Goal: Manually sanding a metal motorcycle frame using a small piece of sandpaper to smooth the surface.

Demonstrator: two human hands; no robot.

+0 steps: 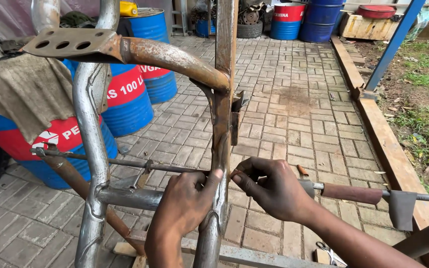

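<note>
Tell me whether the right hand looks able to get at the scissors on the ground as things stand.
Probably yes. The scissors lie on the paving just below the right hand's forearm, with nothing on top of them. The hand is busy at the thin rod by the rusty frame post, so it would have to let go first.

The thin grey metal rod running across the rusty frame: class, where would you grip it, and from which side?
Probably grip the thin grey metal rod on its bare stretch left of the rusty upright tube, coming from above: it lies nearly level there, with open space around it.
</note>
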